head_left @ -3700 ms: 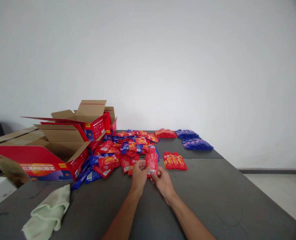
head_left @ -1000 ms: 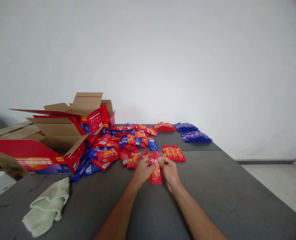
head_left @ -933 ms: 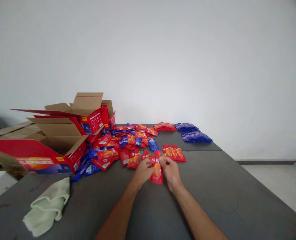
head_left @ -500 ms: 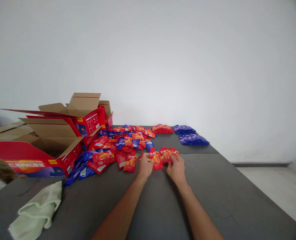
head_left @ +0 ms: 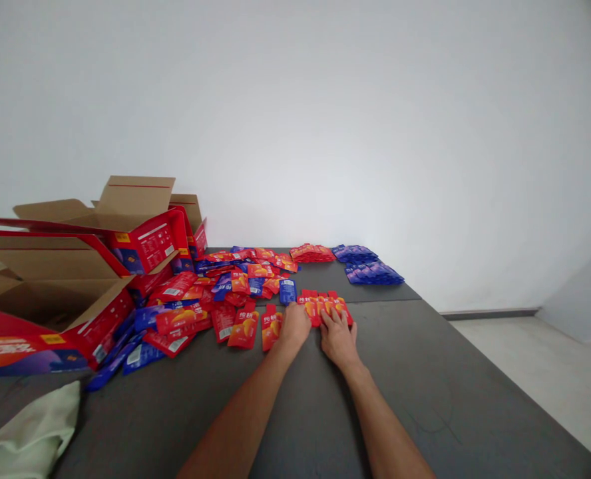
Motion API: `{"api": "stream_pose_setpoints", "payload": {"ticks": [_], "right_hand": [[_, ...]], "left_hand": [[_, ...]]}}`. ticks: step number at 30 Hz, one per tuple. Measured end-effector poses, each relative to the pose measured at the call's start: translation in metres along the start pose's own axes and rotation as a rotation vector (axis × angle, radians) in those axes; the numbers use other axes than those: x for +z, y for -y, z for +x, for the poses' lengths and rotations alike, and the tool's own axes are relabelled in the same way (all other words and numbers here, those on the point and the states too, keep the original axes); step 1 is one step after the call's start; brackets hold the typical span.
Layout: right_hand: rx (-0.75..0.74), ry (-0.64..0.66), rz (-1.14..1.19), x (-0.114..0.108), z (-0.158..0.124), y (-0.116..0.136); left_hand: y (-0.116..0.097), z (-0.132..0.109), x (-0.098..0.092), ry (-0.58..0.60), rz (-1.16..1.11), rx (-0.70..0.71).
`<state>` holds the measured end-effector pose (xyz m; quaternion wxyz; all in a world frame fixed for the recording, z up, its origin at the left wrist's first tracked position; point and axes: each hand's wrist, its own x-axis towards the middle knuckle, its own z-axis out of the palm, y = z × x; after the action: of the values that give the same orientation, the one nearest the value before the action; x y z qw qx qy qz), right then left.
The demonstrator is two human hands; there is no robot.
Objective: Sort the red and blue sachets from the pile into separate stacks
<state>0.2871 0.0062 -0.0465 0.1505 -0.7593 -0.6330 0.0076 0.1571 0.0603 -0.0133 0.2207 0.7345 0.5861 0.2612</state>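
Note:
A short row of overlapping red sachets (head_left: 323, 305) with orange fruit pictures lies face up on the dark table. At its left end, my left hand (head_left: 295, 326) pinches the leftmost red sachet, its fingertips partly hidden. My right hand (head_left: 339, 338) rests on the row with fingers spread, pressing the lower edges of the sachets. Just left of my left hand lies a single red sachet (head_left: 271, 326), and another red sachet (head_left: 244, 327) is beside that one. A blue sachet (head_left: 288, 291) lies face down behind my left hand.
A loose heap of red and blue sachets (head_left: 196, 316) spreads leftward to open cardboard boxes (head_left: 146, 243). At the back are a red sachet stack (head_left: 311, 253) and blue sachet stacks (head_left: 374, 272). A pale green cloth (head_left: 33, 432) lies front left. The table's right edge slopes toward me.
The red sachet in my left hand has moved right to join the row's left end. My right hand has flattened its fingers over the row. The view has shifted slightly right.

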Motion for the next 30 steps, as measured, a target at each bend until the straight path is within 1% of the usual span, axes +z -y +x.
{"api": "stream_pose_setpoints", "payload": {"ticks": [5, 9, 11, 14, 17, 20, 23, 27, 30], "right_hand": [[0.001, 0.029, -0.040, -0.001, 0.000, 0.000], [0.017, 0.082, -0.038, -0.006, 0.001, 0.000], [0.021, 0.093, -0.030, -0.008, 0.002, -0.001], [0.025, 0.099, -0.025, -0.011, 0.004, -0.004], [0.039, 0.100, -0.020, -0.012, 0.006, -0.010], [0.031, 0.075, -0.011, -0.011, 0.006, -0.014], [0.023, 0.050, 0.002, -0.010, 0.005, -0.015], [0.044, 0.007, 0.018, -0.012, 0.005, -0.010], [0.031, -0.087, 0.036, -0.017, 0.003, 0.000]], "left_hand": [[-0.005, -0.016, -0.004, 0.035, 0.138, 0.060], [-0.006, -0.023, -0.008, 0.076, 0.203, 0.226], [-0.005, -0.022, -0.008, 0.095, 0.218, 0.266], [-0.005, -0.019, -0.003, 0.102, 0.238, 0.244], [-0.006, -0.016, 0.005, 0.075, 0.219, 0.228], [-0.008, -0.015, 0.012, 0.044, 0.181, 0.239], [-0.010, -0.016, 0.014, 0.037, 0.134, 0.232], [-0.013, -0.023, 0.008, 0.038, 0.118, 0.213], [-0.011, -0.033, -0.005, -0.016, 0.179, 0.204]]}}
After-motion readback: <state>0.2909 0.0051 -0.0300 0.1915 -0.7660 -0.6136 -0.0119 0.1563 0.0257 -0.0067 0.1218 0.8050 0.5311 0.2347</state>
